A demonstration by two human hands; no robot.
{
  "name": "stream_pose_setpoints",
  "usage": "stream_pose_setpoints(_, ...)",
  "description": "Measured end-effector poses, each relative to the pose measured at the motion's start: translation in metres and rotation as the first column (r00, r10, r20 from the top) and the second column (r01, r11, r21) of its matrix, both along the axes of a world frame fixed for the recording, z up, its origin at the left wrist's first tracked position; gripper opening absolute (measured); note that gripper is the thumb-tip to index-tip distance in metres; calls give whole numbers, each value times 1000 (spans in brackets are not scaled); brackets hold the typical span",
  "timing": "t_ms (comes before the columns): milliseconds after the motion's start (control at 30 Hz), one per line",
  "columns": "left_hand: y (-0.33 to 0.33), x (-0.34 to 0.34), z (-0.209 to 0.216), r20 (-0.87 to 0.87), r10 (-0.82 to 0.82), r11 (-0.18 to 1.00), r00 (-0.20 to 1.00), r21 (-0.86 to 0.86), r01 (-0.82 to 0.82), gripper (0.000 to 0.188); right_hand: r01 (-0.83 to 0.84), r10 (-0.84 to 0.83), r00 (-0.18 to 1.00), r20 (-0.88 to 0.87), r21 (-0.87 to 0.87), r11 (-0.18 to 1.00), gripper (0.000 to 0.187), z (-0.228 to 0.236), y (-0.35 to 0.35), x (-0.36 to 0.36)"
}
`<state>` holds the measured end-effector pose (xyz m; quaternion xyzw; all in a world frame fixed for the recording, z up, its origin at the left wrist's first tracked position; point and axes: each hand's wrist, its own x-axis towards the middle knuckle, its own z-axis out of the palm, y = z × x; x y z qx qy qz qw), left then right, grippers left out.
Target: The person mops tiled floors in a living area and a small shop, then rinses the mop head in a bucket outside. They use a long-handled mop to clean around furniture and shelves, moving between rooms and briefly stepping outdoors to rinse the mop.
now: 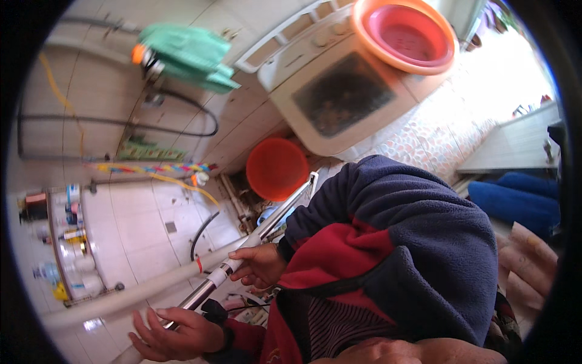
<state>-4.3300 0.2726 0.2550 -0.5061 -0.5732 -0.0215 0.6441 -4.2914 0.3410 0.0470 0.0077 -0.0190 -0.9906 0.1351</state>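
A long shiny metal pole slants from the lower left up toward the middle, with a pale collar partway along it. My right hand is closed around the pole by that collar, thumb laid over the top. Farther down, my left hand is at the pole's lower part with its fingers spread and slightly curved; the pole runs behind them and is partly hidden. At its upper end the pole has a pale bent piece, close to my right sleeve.
Beyond the pole stand an orange bucket and a washing machine topped by nested basins. A white pipe runs beside the pole. Green cloth, hoses and a bottle shelf are at left; a cabinet is at right.
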Motion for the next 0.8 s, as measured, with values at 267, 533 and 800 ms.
stream_pose_setpoints(267, 112, 85, 5, 220, -137, 990, 966, 10, 138, 40, 426, -409, 889, 204, -45, 904, 39, -17, 64, 147)
stream_pose_setpoints(533, 183, 111, -23, 344, -319, 948, 883, 115, 298, 45, 710, -674, 638, 373, 54, 702, 29, -53, 142, 273)
stream_pose_setpoints(800, 257, 103, -57, 561, -701, 695, 441, 398, 599, 25, 911, -902, 285, 325, 200, 360, 15, -48, 210, 408)
